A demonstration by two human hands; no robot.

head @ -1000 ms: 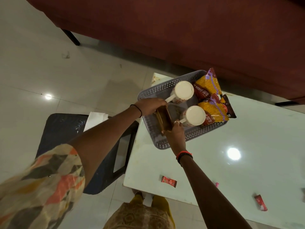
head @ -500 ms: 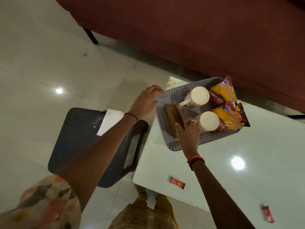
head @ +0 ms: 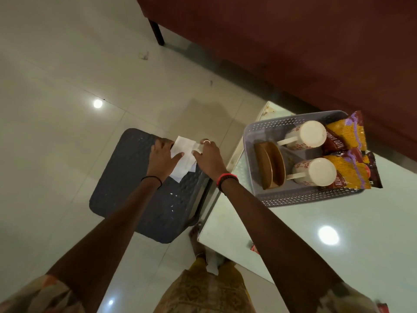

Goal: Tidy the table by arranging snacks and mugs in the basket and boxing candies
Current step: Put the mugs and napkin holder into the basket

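Note:
The grey perforated basket (head: 293, 201) stands at the table's left corner. Inside it are two white mugs (head: 304, 137) (head: 314, 172) lying on their sides, brown plates (head: 272, 166) standing on edge, and yellow snack packets (head: 348, 134) along its right side. To the left, over a dark stool (head: 144, 199), both hands are on a white paper tissue (head: 184, 154). My left hand (head: 163, 158) presses on its left part. My right hand (head: 208, 157) pinches its right edge.
The white glossy table (head: 338, 245) fills the lower right, with a red candy wrapper (head: 253, 247) partly hidden behind my right forearm. A dark red sofa (head: 293, 41) runs behind the table. Pale floor tiles lie to the left.
Both hands left the basket and moved left to the stool, where they now hold the white tissue. The brown plates stay in the basket. The camera swung left.

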